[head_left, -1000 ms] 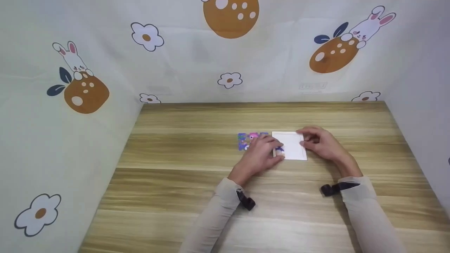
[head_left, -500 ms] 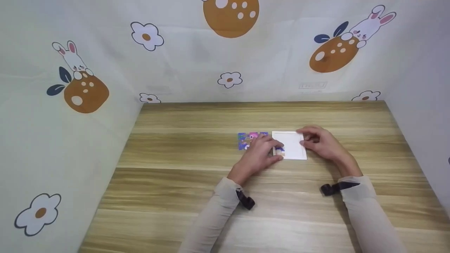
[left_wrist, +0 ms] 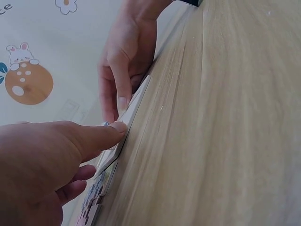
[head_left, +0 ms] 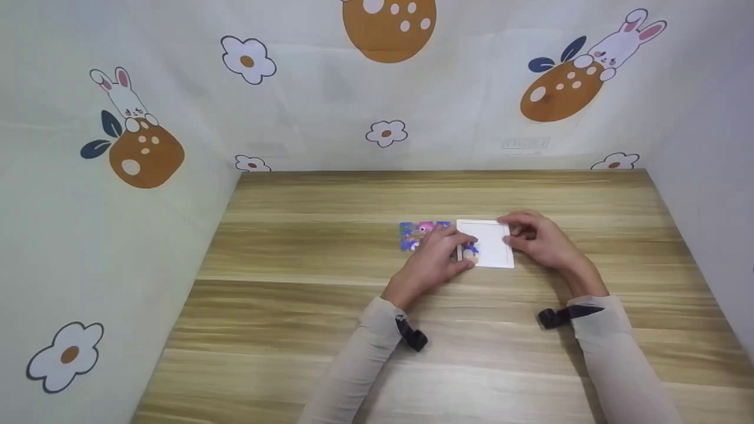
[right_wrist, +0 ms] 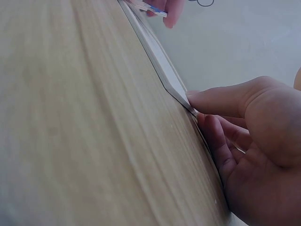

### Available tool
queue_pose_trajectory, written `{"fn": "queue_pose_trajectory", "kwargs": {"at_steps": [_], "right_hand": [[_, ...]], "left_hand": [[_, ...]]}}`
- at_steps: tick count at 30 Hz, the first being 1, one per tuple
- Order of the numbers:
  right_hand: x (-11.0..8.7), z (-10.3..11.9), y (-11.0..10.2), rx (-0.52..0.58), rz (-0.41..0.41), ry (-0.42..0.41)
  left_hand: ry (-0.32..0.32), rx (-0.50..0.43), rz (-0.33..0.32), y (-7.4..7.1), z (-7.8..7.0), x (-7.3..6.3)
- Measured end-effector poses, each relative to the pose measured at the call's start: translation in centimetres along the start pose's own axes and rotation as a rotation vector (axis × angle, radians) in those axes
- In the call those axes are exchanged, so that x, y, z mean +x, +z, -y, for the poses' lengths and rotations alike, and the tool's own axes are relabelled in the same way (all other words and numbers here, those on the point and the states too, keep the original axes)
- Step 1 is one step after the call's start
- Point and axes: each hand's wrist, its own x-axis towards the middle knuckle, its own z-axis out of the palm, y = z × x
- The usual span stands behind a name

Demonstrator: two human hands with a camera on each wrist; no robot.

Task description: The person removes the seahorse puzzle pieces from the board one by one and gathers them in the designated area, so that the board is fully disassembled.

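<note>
A white square puzzle tray point(head_left: 493, 244) with a raised rim lies flat on the table. My left hand point(head_left: 433, 259) is over its left side and pinches a small printed puzzle piece point(head_left: 470, 253) at the tray's lower left corner. In the right wrist view that piece point(right_wrist: 156, 10) appears tilted between the fingers. My right hand point(head_left: 545, 241) grips the tray's right edge, its thumb point(right_wrist: 200, 100) on the rim and its fingers alongside. Purple and pink puzzle pieces point(head_left: 406, 237) lie together just left of the tray, partly hidden by my left hand.
The wood-grain table point(head_left: 283, 247) extends around both hands. Behind it hangs a pale cloth point(head_left: 318, 106) printed with rabbits, oranges and flowers, which also runs down the left side. A black wrist camera point(head_left: 412, 337) sits on each sleeve.
The puzzle piece has shifted slightly at the tray's lower left corner, so more of its print shows. My left fingers moved only a little; my right hand stays on the tray edge.
</note>
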Motion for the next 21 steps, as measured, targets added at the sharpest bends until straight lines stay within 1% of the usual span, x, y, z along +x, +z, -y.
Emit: {"fn": "queue_pose_trajectory", "kwargs": {"at_steps": [12,17,21], "right_hand": [[0.0,0.1,-0.1,-0.001,0.006,0.006],[0.0,0.2,-0.1,-0.003,0.001,0.001],[-0.1,0.2,0.0,-0.005,-0.006,-0.010]], "left_hand": [[0.011,0.035,0.043,-0.1,0.3,-0.1],[0.014,0.012,0.010,-0.3,0.8,-0.3],[0.018,-0.026,-0.047,-0.8,1.3,-0.6]]}}
